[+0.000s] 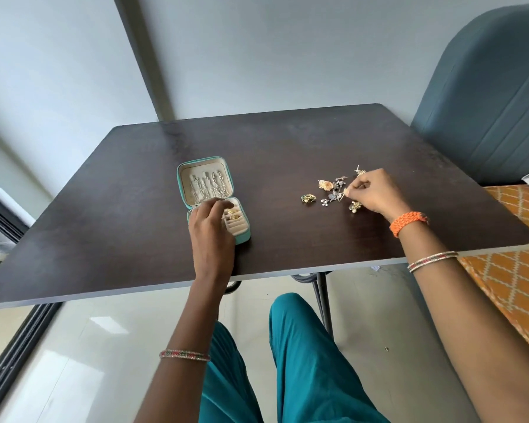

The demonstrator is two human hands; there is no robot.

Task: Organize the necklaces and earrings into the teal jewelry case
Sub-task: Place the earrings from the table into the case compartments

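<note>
Teal jewelry case (242,232) lies open on the dark table (104,227), necklaces (206,186) hung in its lid, gold earrings (233,215) in the tray. Left hand (209,227) rests on the tray, fingers loosely extended, gripping nothing. Right of the case, right hand (374,192) pinches a piece from the loose earring pile (333,190). Step in hand: earring pickup. Next move, judged: lift it free of tangled neighbours and carry it to a vacant tray slot.

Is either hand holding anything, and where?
The right hand pinches an earring from the pile; which part is unclear. The left hand holds nothing.
</note>
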